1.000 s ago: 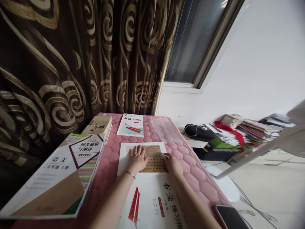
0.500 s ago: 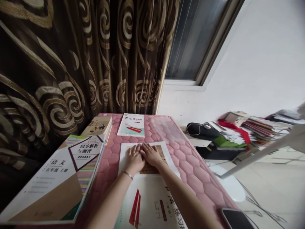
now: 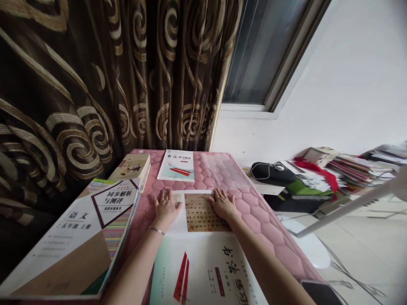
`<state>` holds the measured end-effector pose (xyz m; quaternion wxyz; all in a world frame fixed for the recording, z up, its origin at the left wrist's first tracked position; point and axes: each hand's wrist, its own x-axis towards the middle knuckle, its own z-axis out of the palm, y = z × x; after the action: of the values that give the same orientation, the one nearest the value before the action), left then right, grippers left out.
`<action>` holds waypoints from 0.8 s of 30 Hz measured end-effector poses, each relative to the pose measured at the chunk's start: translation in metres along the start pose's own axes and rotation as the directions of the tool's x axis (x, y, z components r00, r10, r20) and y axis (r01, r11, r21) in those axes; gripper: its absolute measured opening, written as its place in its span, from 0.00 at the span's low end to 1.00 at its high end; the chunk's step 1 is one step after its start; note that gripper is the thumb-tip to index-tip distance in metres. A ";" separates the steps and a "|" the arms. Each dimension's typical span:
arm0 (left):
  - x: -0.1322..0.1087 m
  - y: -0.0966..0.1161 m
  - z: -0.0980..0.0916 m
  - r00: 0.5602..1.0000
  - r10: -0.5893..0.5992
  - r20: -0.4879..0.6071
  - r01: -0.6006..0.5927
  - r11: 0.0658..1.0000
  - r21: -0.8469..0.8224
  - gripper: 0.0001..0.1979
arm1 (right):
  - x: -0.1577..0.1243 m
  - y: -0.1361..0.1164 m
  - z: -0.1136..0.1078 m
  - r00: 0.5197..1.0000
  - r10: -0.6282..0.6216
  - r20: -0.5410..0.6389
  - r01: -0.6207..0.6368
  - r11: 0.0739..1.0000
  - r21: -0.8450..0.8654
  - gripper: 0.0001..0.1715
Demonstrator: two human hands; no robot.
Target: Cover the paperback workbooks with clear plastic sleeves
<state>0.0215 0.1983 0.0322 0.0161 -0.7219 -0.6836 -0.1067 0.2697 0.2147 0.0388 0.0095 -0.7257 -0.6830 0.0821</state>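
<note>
A calligraphy workbook (image 3: pixel 203 269) lies sideways in front of me, its cover showing red strips and black characters. Beyond its cover is a white page with a brown picture of handwritten script (image 3: pixel 203 212); I cannot tell whether it belongs to the same book. My left hand (image 3: pixel 167 206) rests flat on the page's left edge, fingers spread, a thin silver bracelet at the wrist. On the right edge of the page lies my right hand (image 3: pixel 223 204), flat with its fingers apart, covering a corner of the brown picture. Neither hand grips anything.
Stacked books (image 3: pixel 73 237) stand on the left of the pink quilted tabletop (image 3: pixel 263 241), with a tan book (image 3: pixel 132 166) behind. Another calligraphy book (image 3: pixel 176 165) lies at the back. A dark phone-like device (image 3: pixel 319 292) is at the right edge. A white lamp pole (image 3: pixel 343 207) rises beyond.
My hands were together over the brown picture. They have parted, the left to the page's left edge and the right to its right edge, uncovering most of the picture.
</note>
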 end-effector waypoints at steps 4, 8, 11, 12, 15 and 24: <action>-0.001 -0.006 0.001 0.996 -0.085 -0.008 0.086 0.996 0.039 0.38 | 0.001 -0.002 0.001 1.000 0.021 -0.004 -0.021 1.000 -0.009 0.41; -0.001 0.004 -0.007 0.998 -0.063 -0.012 0.063 0.996 0.068 0.35 | 0.002 -0.007 0.001 0.999 0.039 -0.006 -0.039 0.999 -0.004 0.41; 0.001 0.024 -0.010 0.986 0.163 0.039 -0.164 0.986 0.026 0.30 | 0.002 -0.012 0.000 0.998 0.062 -0.012 -0.062 0.998 -0.004 0.42; 0.002 0.031 -0.009 0.968 0.242 0.059 -0.242 0.970 -0.008 0.30 | 0.002 -0.013 0.000 0.997 0.072 -0.010 -0.072 0.997 -0.005 0.42; 0.004 0.048 -0.001 0.944 0.317 0.087 -0.309 0.946 -0.094 0.29 | 0.000 -0.025 -0.001 0.994 0.101 -0.030 -0.101 0.995 -0.011 0.42; 0.005 0.047 0.004 0.952 0.296 0.077 -0.289 0.953 -0.091 0.29 | -0.013 -0.083 0.008 0.964 -0.267 0.010 0.263 0.955 0.135 0.37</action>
<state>0.0687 0.2010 0.0348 -0.0277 -0.8192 -0.5644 -0.0974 0.1863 0.2062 0.0430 0.0592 -0.6241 -0.7672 0.1355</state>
